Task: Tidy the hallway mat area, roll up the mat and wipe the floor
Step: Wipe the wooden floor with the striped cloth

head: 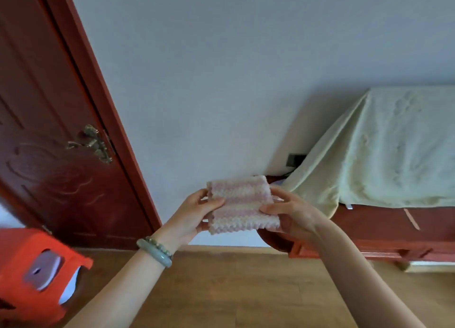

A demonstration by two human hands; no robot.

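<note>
While both hands were up at chest height, the small folded cloth, fluffy and striped in pink and cream (242,204), sat stretched between them, well above the brown wooden floor (229,288). The left hand (197,214) was closed on the cloth's left edge, thumb on the front and fingers tucked behind. The right hand (289,213) pinched the right edge the same way.

My guess is the step in hand was getting the cloth ready to wipe. To do that well I'd keep the fold tidy so it made a flat pad, press the edges together evenly, then take it down to the boards below the hands and wipe in overlapping passes. A soft cloth like that probably bunches up if you grip only one corner.

No mat showed anywhere near the hands, so I couldn't tell whether it was rolled yet.

Left of the left hand stood the dark red wooden door (49,130) with an ornate brass handle (94,143). Below the left forearm was a blurry orange plastic stool (37,276).

Writing or brands: none I could read.
</note>
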